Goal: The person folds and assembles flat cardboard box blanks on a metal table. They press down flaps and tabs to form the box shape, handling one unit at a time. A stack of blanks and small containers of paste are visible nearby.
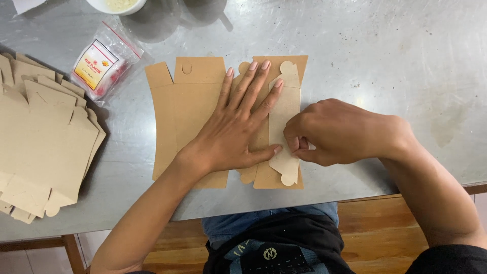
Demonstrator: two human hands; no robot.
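A flat brown cardboard box blank [185,109] lies on the grey metal table [385,66] in front of me. My left hand [238,122] presses flat on its middle, fingers spread and pointing away from me. The blank's right-hand panel [285,101] is folded over, showing its paler underside with rounded tabs at both ends. My right hand [340,132] has its fingers curled and pinches the near part of that folded panel's edge.
A stack of several more flat cardboard blanks [43,137] sits at the left. A small clear plastic bag with a red and yellow label [104,63] lies behind it. A white bowl [116,6] stands at the far edge. The table's near edge [355,195] runs close to my body.
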